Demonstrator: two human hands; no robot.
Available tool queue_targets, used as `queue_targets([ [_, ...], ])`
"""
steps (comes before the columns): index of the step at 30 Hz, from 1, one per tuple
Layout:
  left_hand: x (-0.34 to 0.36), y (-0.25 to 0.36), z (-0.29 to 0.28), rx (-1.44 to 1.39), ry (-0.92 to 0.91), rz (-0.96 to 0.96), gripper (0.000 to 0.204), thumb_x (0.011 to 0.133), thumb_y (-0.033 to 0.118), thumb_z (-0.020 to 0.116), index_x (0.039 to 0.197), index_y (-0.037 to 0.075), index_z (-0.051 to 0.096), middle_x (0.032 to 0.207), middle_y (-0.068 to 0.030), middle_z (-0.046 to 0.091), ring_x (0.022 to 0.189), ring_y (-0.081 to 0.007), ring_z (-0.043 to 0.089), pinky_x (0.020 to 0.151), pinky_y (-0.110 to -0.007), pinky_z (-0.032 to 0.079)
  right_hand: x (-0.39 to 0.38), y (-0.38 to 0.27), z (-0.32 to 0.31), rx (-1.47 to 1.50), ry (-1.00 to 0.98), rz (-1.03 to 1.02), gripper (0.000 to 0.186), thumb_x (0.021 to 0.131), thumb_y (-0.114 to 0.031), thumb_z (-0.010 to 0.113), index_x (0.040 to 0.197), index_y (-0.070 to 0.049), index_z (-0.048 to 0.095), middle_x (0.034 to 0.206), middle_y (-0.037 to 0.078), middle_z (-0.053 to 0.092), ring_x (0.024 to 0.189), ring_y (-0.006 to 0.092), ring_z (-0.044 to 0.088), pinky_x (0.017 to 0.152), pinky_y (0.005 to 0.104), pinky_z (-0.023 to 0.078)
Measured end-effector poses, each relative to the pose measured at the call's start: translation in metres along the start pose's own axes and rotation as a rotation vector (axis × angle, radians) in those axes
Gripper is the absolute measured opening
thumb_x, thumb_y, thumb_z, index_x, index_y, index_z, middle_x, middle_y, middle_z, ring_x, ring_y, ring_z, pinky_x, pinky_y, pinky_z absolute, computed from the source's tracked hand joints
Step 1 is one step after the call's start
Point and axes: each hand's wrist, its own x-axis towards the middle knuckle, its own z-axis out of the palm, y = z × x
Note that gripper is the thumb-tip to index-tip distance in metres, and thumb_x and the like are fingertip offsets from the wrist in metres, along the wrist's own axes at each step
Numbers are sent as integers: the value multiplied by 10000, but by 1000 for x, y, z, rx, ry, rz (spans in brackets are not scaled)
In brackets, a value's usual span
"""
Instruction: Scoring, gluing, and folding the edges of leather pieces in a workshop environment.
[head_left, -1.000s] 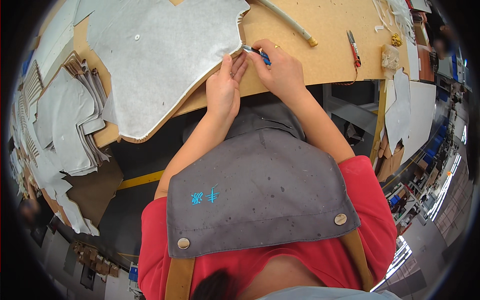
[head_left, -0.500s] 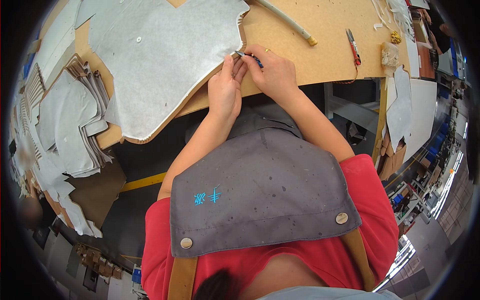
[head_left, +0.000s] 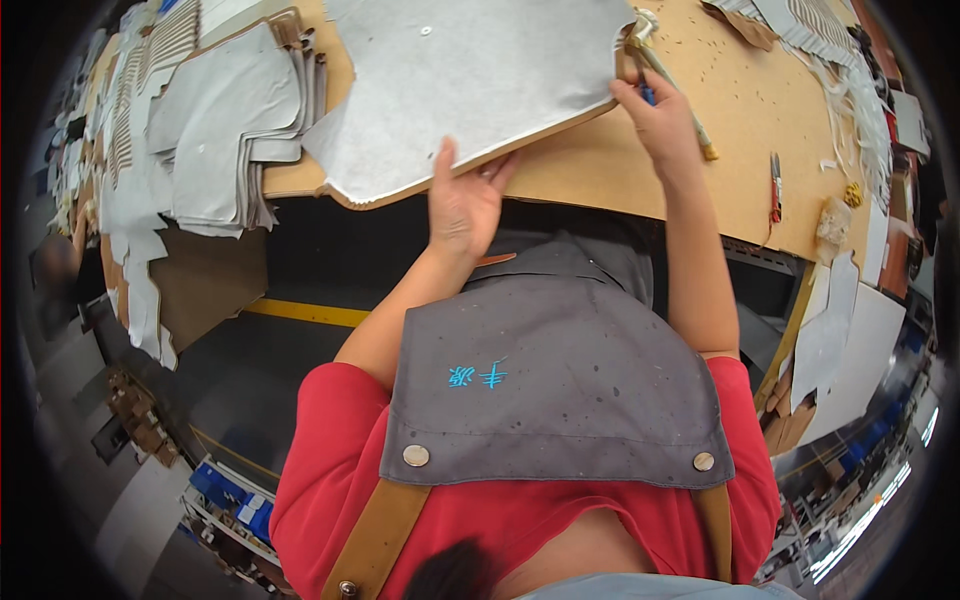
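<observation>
A large light-grey sheet piece (head_left: 470, 70) with a brown edge lies at the top centre, over the tan table (head_left: 565, 175). My left hand (head_left: 465, 195) is at its lower edge, thumb up and fingers curled beneath, holding it. My right hand (head_left: 655, 115) is closed on a small blue-handled tool (head_left: 648, 95) at the piece's right corner, its tip mostly hidden. A pale rod with a yellowish end (head_left: 708, 148) lies just to the right of that hand.
A stack of grey cut pieces (head_left: 220, 120) covers the table's left. Red-handled cutters (head_left: 775, 190), a translucent block (head_left: 833, 220) and white strips (head_left: 850, 130) sit at right, more sheets (head_left: 830, 330) below them. A co-worker (head_left: 60, 255) shows at far left.
The view has shifted, bringing the table's scene rightward and up. My hands have separated: the left slid leftward along the piece's edge, while the right still holds the blue tool at the corner.
</observation>
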Motion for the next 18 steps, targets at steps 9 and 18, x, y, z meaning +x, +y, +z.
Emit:
queue_targets([
  [9,-15,18,-13,159,11,-77,568,976,418,415,1334,-9,308,1328,-161,412,1236,-315,434,1079,-506,362,67,-26,-75,-533,154,-150,271,901,-217,585,1105,-39,580,813,114,625,741,180,589,652,298,451],
  [18,-11,-4,1,402,57,-207,344,1001,204,432,1133,-109,482,1131,-199,566,1073,-283,587,958,-407,501,-65,23,-31,-144,-71,-39,243,949,-207,552,1114,-29,536,764,-24,494,719,62,475,653,200,388],
])
